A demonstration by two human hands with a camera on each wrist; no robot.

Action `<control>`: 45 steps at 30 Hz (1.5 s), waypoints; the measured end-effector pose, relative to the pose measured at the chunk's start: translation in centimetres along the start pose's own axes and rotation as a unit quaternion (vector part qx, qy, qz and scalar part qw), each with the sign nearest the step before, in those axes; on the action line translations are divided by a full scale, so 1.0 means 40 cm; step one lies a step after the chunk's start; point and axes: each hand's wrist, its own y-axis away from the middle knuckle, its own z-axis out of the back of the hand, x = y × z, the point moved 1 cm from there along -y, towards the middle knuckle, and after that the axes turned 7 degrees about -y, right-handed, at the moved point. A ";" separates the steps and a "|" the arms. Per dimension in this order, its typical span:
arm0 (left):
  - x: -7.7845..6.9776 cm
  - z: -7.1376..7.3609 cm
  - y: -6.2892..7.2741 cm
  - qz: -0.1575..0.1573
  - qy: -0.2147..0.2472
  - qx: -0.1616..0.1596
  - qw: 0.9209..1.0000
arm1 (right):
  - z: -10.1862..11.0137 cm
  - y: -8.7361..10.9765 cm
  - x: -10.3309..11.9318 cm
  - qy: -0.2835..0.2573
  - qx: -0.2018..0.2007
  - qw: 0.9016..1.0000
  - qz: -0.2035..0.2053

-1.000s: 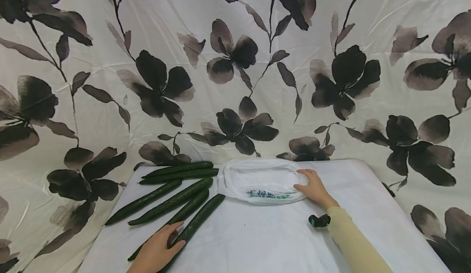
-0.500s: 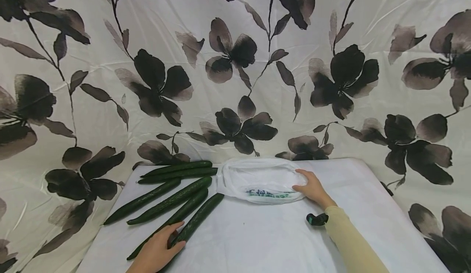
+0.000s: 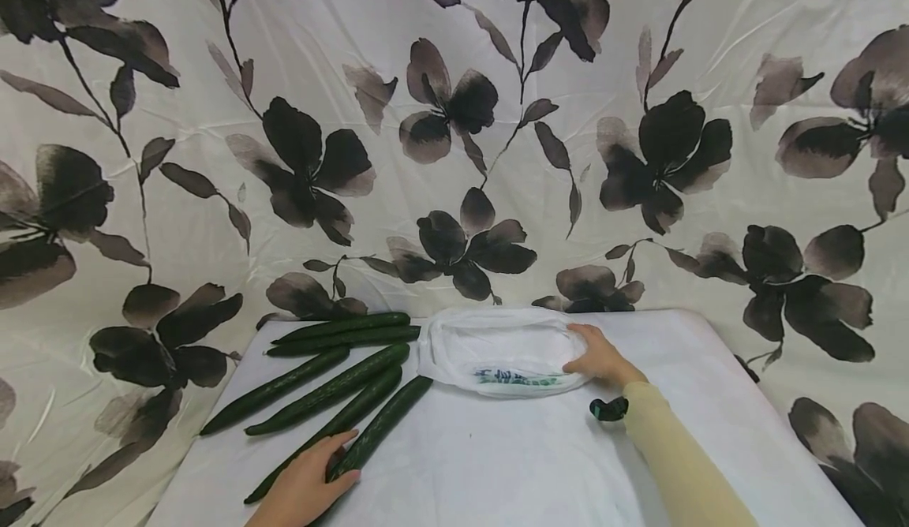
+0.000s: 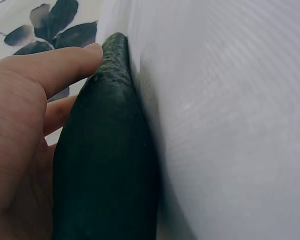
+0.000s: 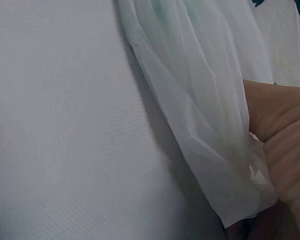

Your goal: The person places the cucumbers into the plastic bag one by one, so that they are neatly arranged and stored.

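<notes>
My left hand [image 3: 307, 478] grips the nearest of several long green cucumbers [image 3: 393, 423], with the thumb on its right side. Up close in the left wrist view, that cucumber [image 4: 107, 160] lies on white cloth, the thumb touching it near its tapered end. At the far middle of the table, my right hand [image 3: 604, 356] holds the right edge of a white plastic bag [image 3: 511, 385] printed in blue and green. The bag's mouth is spread wide. Folds of the bag [image 5: 205, 110] hang over part of the right hand in the right wrist view, hiding some fingers.
More cucumbers [image 3: 330, 389] lie fanned out on the left, two of them side by side at the back [image 3: 348, 339]. White cloth covers the table [image 3: 511, 464]. Behind it hangs a curtain with dark flowers [image 3: 454, 156].
My right hand and forearm have shifted slightly left at the bag's edge. The left hand stays on the same cucumber, and the cucumbers have not moved.
</notes>
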 end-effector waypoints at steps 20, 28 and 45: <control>-0.080 -0.030 -0.017 -0.010 -0.029 -0.033 0.999 | 0.012 0.003 0.020 0.011 0.035 0.999 -0.008; -0.077 -0.041 -0.019 0.004 0.002 -0.046 0.999 | 0.003 0.007 0.015 0.004 0.032 0.999 -0.002; -0.082 -0.019 -0.032 0.034 0.096 -0.078 0.992 | 0.000 0.016 0.014 0.010 0.020 1.000 0.004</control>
